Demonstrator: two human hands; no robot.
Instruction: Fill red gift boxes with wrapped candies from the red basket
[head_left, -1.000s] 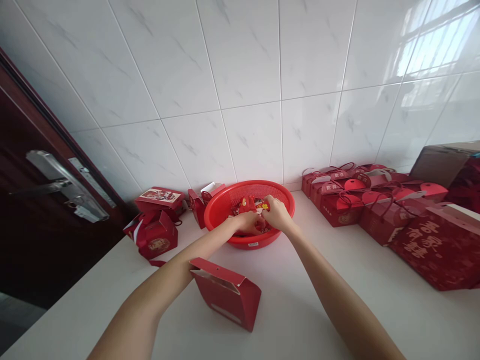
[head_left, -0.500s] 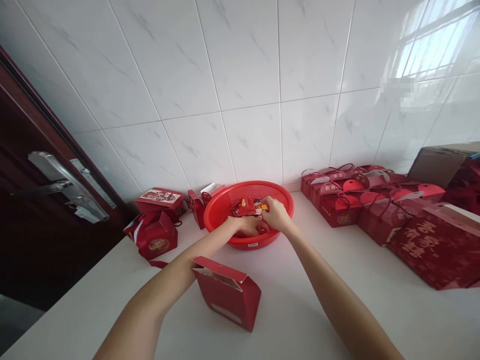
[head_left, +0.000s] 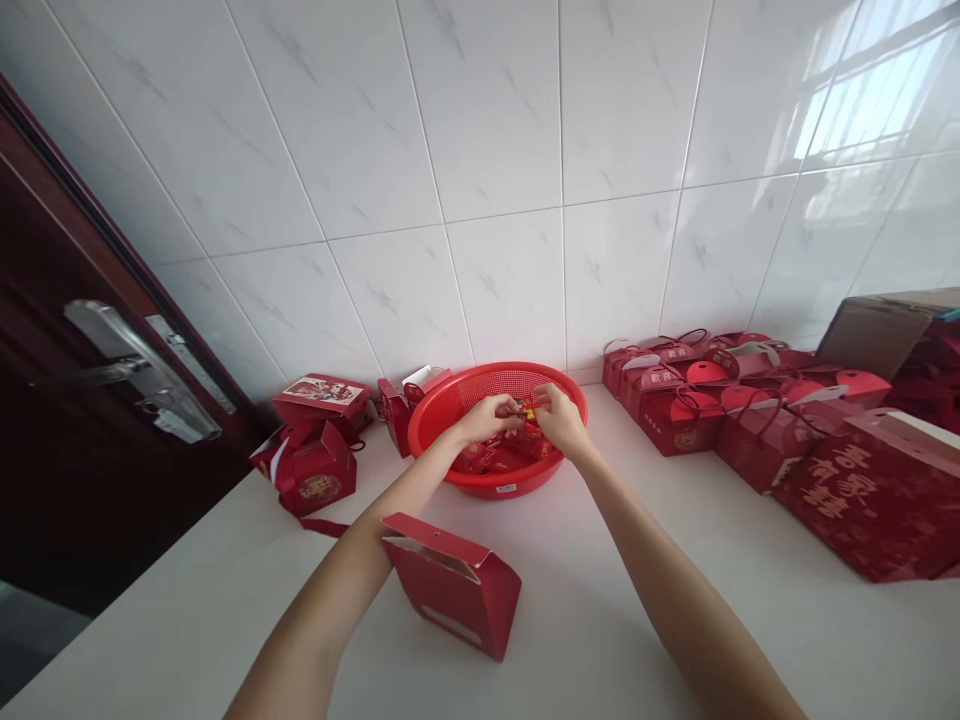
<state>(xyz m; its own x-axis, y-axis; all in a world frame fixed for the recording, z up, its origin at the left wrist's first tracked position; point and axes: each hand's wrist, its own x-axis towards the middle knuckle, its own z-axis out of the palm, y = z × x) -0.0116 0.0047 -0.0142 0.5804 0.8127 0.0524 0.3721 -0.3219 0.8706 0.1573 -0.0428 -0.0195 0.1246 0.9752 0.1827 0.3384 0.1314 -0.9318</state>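
Both hands are over a red plastic basket (head_left: 431, 425) with perforated sides. Small shiny red wrapped candies (head_left: 499, 455) lie in its bottom. My left hand (head_left: 489, 418) has its fingers closed on something small at the basket's middle; most of it is hidden. My right hand (head_left: 559, 420) is closed on a small red-and-yellow packet (head_left: 530, 414) just right of the left fingertips. In front of the basket, beside my left forearm, a red gift box (head_left: 457, 590) stands upright with its top partly open.
Red gift boxes with cord handles (head_left: 682, 410) stand in rows at the right, near a large red gift bag (head_left: 862, 500). More red boxes (head_left: 319, 470) sit at the left by a dark door (head_left: 45, 400). A tiled wall (head_left: 502, 280) borders the white table (head_left: 585, 640).
My left hand has risen from the candies and moved up next to the right hand. A red packet that lay on top of the pile no longer shows there. The right hand stays nearly in place.
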